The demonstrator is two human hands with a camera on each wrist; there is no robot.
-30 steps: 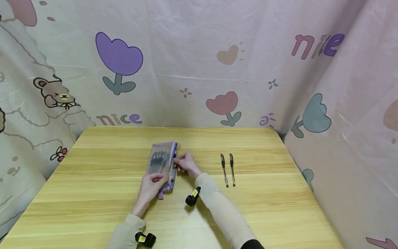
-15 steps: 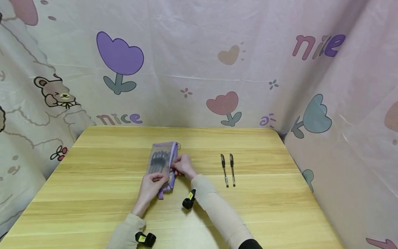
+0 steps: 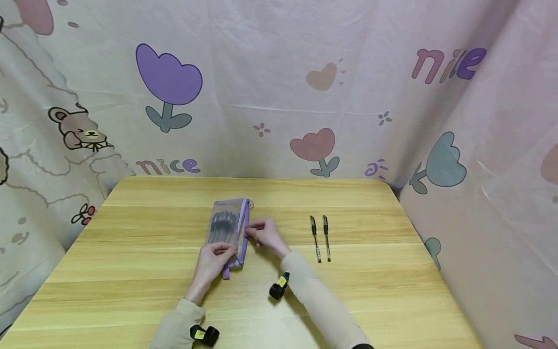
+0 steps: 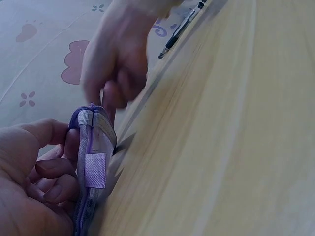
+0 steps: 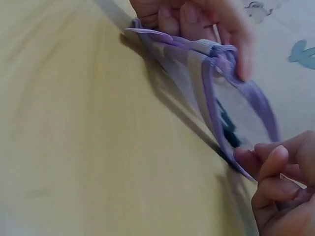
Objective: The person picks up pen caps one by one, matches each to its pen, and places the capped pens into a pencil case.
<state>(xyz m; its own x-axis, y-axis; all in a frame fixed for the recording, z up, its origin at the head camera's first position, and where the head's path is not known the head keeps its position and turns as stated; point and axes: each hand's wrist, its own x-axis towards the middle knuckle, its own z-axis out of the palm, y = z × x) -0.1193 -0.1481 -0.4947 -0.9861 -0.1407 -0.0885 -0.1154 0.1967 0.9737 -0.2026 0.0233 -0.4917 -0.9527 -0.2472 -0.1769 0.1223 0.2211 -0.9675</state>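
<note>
A see-through pencil case (image 3: 226, 207) with purple trim lies on the table, its open side towards the right. Several dark-capped pens (image 3: 223, 225) show through its front. My left hand (image 3: 211, 261) pinches the case near its lower end, thumb on top. At the case's right edge is my right hand (image 3: 267, 236), with loosely curled fingers close to or touching the rim. Between those fingers I see no pen. In the right wrist view the purple opening (image 5: 209, 91) gapes, with a dark pen part (image 5: 229, 129) inside. The right hand is blurred in the left wrist view.
Two black pens (image 3: 315, 239) lie side by side on the wooden table (image 3: 370, 291), right of the case. A printed curtain (image 3: 244, 72) hangs behind and along both sides. Small black wrist cameras (image 3: 279, 286) sit on the sleeves.
A dark pen along the case's opening a second ago no longer shows there. My right hand first leaned in over the opening, then drew back to the right. The left hand stayed put.
</note>
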